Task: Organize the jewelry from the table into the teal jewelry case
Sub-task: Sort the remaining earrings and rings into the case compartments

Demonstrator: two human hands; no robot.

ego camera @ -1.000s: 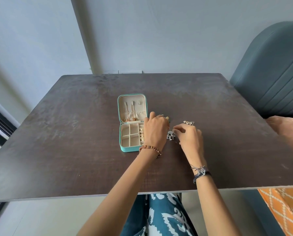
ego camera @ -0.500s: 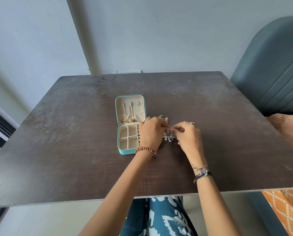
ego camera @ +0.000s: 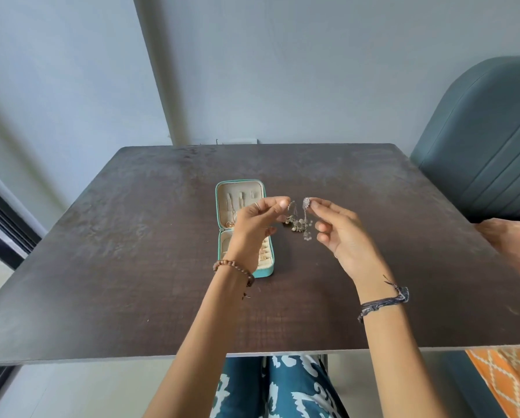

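Dark tabletop (ego camera: 132,251) w/ grey wall behind. Teal jewelry case (ego camera: 243,227) lies open at frame centre. Just right of it, 2 hands raised: left hand (ego camera: 254,227) and right hand (ego camera: 341,233) each pinch 1 end of a silver dangly piece (ego camera: 305,220), approx mid-air. Looks light, floppy, tangle-prone, likely delicate; hold by the top ends. 1 more gold-ish cluster (ego camera: 292,220) beneath, count unclear.

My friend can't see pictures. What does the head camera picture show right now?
Two hands, the left hand and right hand, lift a dangly silver jewelry piece between them, each pinching one end above a dark table. An open teal jewelry case lies on the table, partly behind the left hand.
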